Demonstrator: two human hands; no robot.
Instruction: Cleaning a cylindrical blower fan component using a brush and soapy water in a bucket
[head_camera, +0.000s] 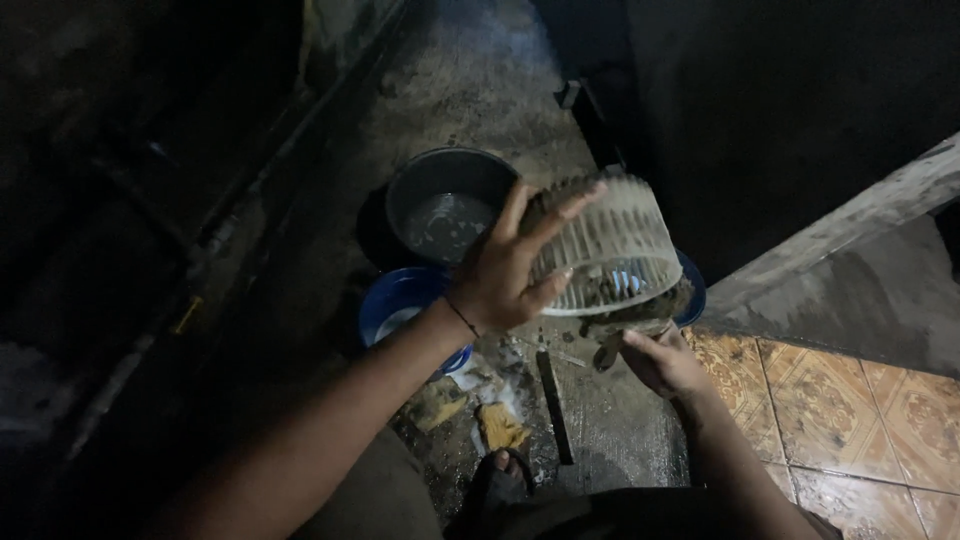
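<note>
In both hands, blower wheel (610, 250) (white, finned), axis tilted, opening toward camera

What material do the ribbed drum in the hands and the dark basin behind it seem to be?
Ribbed drum: probably plastic, off-white and slightly translucent, with thin moulded vanes, dirt-stained. Dark basin: smooth grey wall holding water; plastic or metal, the dim light leaves it open.

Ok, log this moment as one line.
left hand: grips ribbed blower wheel | right hand: supports it underneath | below: dark bucket, blue basin
</note>
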